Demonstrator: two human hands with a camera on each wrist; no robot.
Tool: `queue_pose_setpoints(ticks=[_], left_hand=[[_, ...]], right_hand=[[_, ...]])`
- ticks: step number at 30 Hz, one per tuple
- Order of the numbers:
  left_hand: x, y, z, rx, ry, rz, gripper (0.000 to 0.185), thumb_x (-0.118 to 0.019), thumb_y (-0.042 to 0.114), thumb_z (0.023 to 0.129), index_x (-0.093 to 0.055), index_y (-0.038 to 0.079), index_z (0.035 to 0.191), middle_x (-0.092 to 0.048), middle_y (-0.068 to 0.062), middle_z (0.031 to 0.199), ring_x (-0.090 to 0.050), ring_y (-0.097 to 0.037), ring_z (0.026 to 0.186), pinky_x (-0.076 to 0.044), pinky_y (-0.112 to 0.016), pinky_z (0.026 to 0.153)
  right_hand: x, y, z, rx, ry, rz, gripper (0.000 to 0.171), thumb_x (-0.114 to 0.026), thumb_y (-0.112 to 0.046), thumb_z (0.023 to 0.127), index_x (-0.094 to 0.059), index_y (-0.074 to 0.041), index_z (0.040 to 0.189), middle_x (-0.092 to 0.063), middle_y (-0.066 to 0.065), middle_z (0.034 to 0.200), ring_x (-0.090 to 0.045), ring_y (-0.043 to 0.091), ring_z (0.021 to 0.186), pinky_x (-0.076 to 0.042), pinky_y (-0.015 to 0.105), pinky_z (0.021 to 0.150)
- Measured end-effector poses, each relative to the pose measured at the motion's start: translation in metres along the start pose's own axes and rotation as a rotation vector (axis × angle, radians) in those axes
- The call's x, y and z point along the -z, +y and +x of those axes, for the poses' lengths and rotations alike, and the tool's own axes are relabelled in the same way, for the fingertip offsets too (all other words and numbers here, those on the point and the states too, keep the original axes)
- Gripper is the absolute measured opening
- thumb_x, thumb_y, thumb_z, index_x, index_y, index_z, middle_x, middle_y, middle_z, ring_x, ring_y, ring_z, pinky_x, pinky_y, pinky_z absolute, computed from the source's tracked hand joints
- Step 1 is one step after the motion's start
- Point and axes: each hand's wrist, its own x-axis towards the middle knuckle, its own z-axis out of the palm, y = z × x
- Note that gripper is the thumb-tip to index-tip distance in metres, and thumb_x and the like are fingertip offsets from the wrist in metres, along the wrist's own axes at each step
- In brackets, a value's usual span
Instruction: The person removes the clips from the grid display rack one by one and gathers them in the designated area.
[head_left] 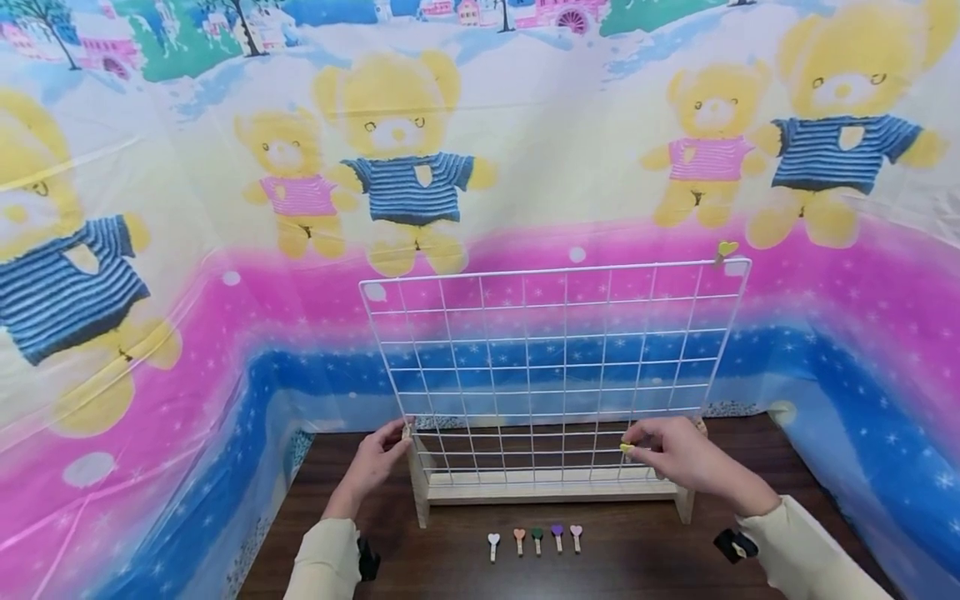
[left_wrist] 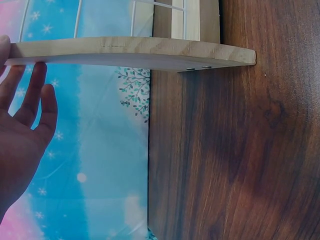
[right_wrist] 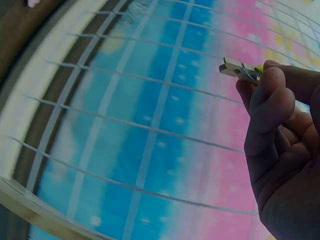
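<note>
A white wire grid panel (head_left: pixel 555 350) stands upright in a wooden stand (head_left: pixel 551 492). My left hand (head_left: pixel 372 460) pinches the top of the stand's left upright (left_wrist: pixel 150 46), thumb on one face and fingertips on the other in the left wrist view. In front of the grid's lower right part, my right hand (head_left: pixel 678 450) pinches a small wooden clothespin (right_wrist: pixel 235 69) with a yellow heart between thumb and fingers. The right wrist view shows the pin's tip pointing away from the hand; I cannot tell whether it touches a wire. Another yellow heart clothespin (head_left: pixel 726 250) sits at the grid's top right corner.
On the dark wooden table (head_left: pixel 450 575), in front of the stand, lies a row of several heart clothespins: white (head_left: pixel 493 542), orange (head_left: pixel 520 537), green (head_left: pixel 537 537), purple (head_left: pixel 557 533) and pink (head_left: pixel 576 533). A bear-print cloth (head_left: pixel 555 183) hangs behind and around the table.
</note>
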Motion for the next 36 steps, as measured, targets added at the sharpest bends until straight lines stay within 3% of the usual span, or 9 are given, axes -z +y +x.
queue_pose_setpoints(ticks=[8, 16, 22, 27, 32, 36], left_hand=[[-0.001, 0.0, 0.0, 0.015, -0.002, 0.006, 0.039, -0.056, 0.012, 0.096, -0.053, 0.013, 0.135, -0.06, -0.014, 0.119, -0.055, -0.029, 0.109, -0.049, -0.043, 0.085], [-0.001, 0.0, 0.001, 0.003, 0.004, 0.003, 0.039, -0.057, 0.014, 0.096, -0.054, 0.013, 0.135, -0.06, -0.015, 0.119, -0.055, -0.03, 0.109, -0.049, -0.044, 0.084], [-0.001, 0.001, 0.001, 0.003, 0.0, 0.005, 0.039, -0.057, 0.014, 0.096, -0.054, 0.013, 0.135, -0.06, -0.015, 0.12, -0.055, -0.03, 0.109, -0.049, -0.044, 0.085], [-0.001, 0.002, 0.001, -0.016, -0.003, -0.001, 0.04, -0.057, 0.014, 0.096, -0.053, 0.01, 0.135, -0.059, -0.018, 0.12, -0.055, -0.031, 0.109, -0.049, -0.044, 0.084], [-0.001, 0.002, 0.001, -0.008, 0.0, -0.003, 0.039, -0.057, 0.015, 0.096, -0.054, 0.01, 0.135, -0.059, -0.017, 0.12, -0.055, -0.031, 0.11, -0.049, -0.044, 0.085], [-0.001, 0.001, 0.001, 0.001, 0.004, -0.001, 0.039, -0.057, 0.014, 0.096, -0.054, 0.012, 0.135, -0.06, -0.016, 0.12, -0.055, -0.03, 0.11, -0.048, -0.043, 0.086]], right_hand=[[-0.034, 0.025, 0.0, 0.014, -0.067, 0.022, 0.007, -0.065, -0.018, 0.09, -0.068, -0.016, 0.096, -0.064, -0.004, 0.082, -0.049, 0.006, 0.045, -0.043, 0.026, 0.043], [-0.069, 0.052, -0.002, 0.011, -0.102, 0.092, 0.004, -0.066, -0.02, 0.09, -0.069, -0.018, 0.091, -0.064, -0.007, 0.078, -0.053, 0.01, 0.046, -0.046, 0.026, 0.043], [-0.092, 0.068, -0.003, 0.046, -0.11, 0.125, 0.005, -0.068, -0.017, 0.088, -0.071, -0.014, 0.084, -0.065, -0.005, 0.07, -0.049, 0.0, 0.045, -0.044, 0.024, 0.042], [-0.107, 0.078, -0.004, 0.039, -0.136, 0.155, 0.006, -0.069, -0.015, 0.087, -0.072, -0.012, 0.083, -0.065, -0.002, 0.068, -0.048, 0.0, 0.043, -0.044, 0.024, 0.04], [-0.122, 0.087, -0.006, -0.018, -0.17, 0.228, 0.011, -0.067, -0.012, 0.088, -0.072, -0.002, 0.088, -0.064, -0.004, 0.065, -0.05, 0.002, 0.042, -0.044, 0.025, 0.038], [-0.131, 0.092, -0.005, -0.062, -0.179, 0.242, 0.013, -0.067, -0.013, 0.088, -0.072, -0.001, 0.09, -0.064, -0.003, 0.066, -0.051, 0.004, 0.043, -0.044, 0.024, 0.039]])
